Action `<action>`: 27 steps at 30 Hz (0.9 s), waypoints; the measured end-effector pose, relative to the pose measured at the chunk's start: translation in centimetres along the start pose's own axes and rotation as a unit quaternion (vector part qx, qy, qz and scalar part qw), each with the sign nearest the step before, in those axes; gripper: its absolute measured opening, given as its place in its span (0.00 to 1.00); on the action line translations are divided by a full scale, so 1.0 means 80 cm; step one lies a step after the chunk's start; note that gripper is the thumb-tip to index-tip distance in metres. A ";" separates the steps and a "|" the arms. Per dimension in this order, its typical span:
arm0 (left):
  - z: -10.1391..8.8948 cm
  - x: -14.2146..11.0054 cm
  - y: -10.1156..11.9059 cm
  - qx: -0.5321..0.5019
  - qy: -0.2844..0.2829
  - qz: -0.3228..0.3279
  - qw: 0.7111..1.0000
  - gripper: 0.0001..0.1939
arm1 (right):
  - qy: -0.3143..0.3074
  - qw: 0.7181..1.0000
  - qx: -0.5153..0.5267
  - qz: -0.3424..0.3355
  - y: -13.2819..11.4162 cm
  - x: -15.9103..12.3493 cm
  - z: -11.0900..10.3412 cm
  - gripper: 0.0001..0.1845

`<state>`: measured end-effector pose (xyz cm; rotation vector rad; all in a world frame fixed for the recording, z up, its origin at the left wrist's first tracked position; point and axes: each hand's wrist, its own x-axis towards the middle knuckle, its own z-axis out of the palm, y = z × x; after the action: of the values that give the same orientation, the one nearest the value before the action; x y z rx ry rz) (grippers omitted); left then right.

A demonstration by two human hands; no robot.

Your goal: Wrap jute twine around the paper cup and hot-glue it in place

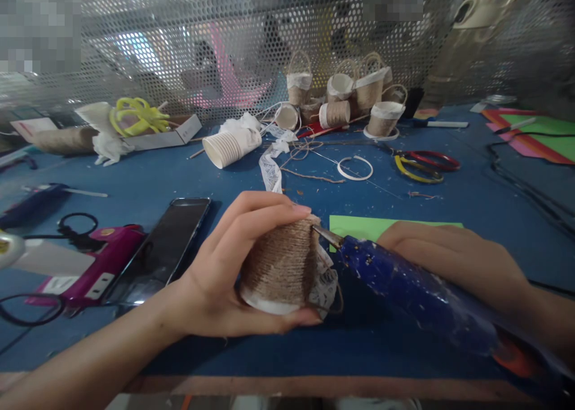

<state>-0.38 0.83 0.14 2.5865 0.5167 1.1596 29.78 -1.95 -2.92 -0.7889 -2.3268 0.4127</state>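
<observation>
Blue table (242,356), phone (168,242), probably power strip (108,260)

L grip (220,266): twine-wrapped cup (278,266) | R grip (462,257): glue gun (417,299) @ cup

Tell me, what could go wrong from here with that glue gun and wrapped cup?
The left hand grips the twine-wrapped cup close to the metal nozzle of the blue glue gun; if hot, it might burn that hand. White lace sits near the nozzle too, and could snag or get smeared.
</observation>
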 end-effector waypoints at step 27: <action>-0.002 0.000 -0.001 0.019 0.018 0.012 1.000 0.48 | -0.037 0.999 0.009 -0.017 0.001 0.007 -0.019 0.04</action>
<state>-0.57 0.95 0.21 2.6153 0.5229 1.2163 30.49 -1.39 -1.62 -0.7368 -2.3974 0.4545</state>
